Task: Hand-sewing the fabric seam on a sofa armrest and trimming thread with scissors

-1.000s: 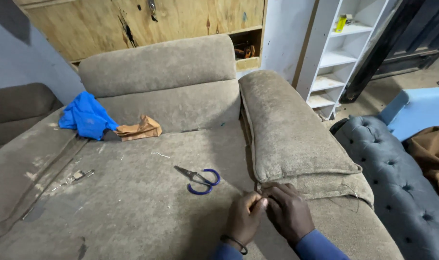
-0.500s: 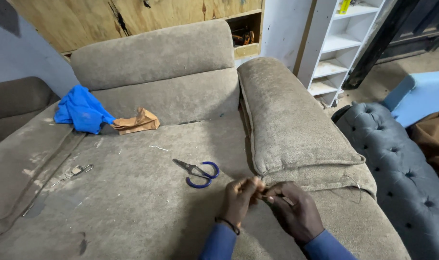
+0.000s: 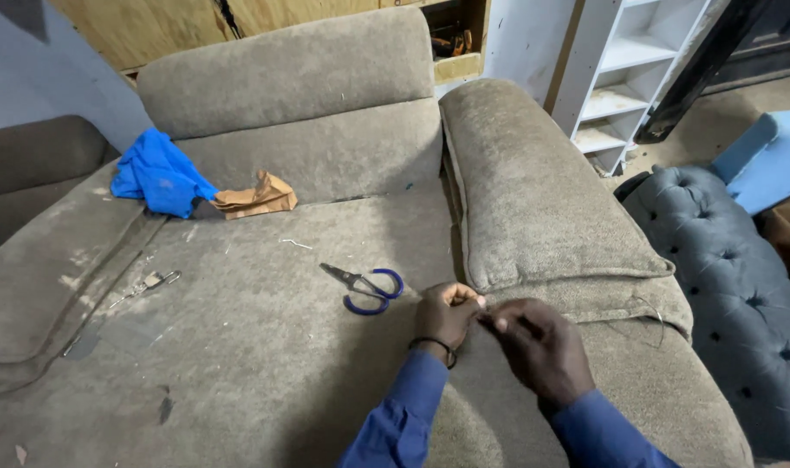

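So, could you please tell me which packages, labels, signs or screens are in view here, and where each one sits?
Crumpled brown paper bag: on the sofa seat against the backrest, beside the blue cloth; creased, plain tan.
No labels, signs or screens show.

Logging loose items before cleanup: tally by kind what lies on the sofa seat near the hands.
Scissors, blue-handled: 1
Blue cloth: 1
Crumpled brown paper: 1
Small metal piece: 1
Total: 4
The left hand and right hand pinch together at the sofa's armrest seam.
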